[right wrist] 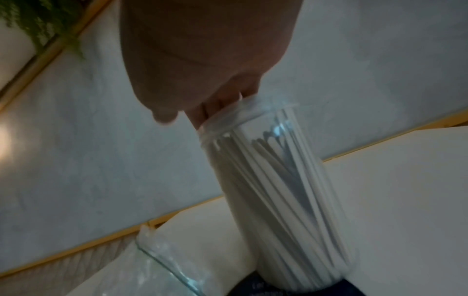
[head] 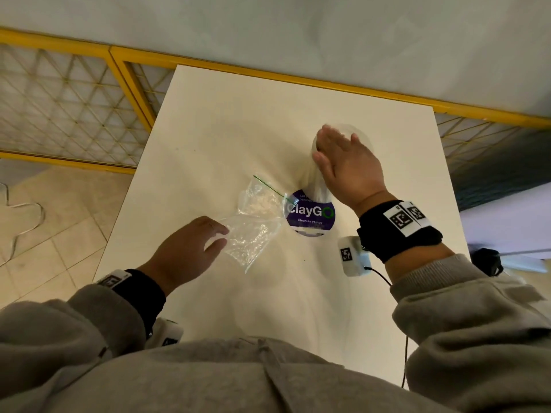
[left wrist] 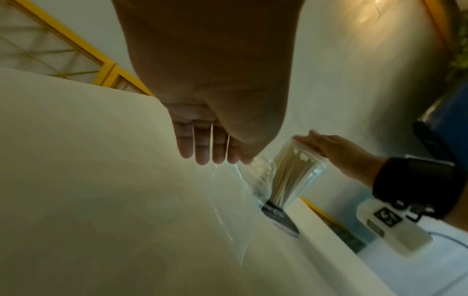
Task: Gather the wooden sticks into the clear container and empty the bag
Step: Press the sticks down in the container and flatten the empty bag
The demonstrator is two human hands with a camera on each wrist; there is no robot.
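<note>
A tall clear container [head: 316, 180] stands upright on a purple round sticker [head: 310, 217] in the middle of the white table [head: 208, 120]. It is packed with pale wooden sticks [right wrist: 283, 190], also seen as the sticks [left wrist: 291, 174] from the left wrist. My right hand [head: 334, 153] lies flat on its lid [right wrist: 243, 114], fingers straight. A crumpled clear zip bag [head: 256, 225] with a green seal line lies left of the container; no sticks show inside it. My left hand [head: 219, 235] has straight fingers [left wrist: 206, 150] whose tips touch the bag's [left wrist: 255, 176] near edge.
A yellow-framed mesh railing [head: 74, 93] runs along the table's left and far sides, with tiled floor [head: 53, 234] below at the left. A grey wall [head: 298, 31] lies behind. A dark object [head: 489, 260] sits off the table's right edge.
</note>
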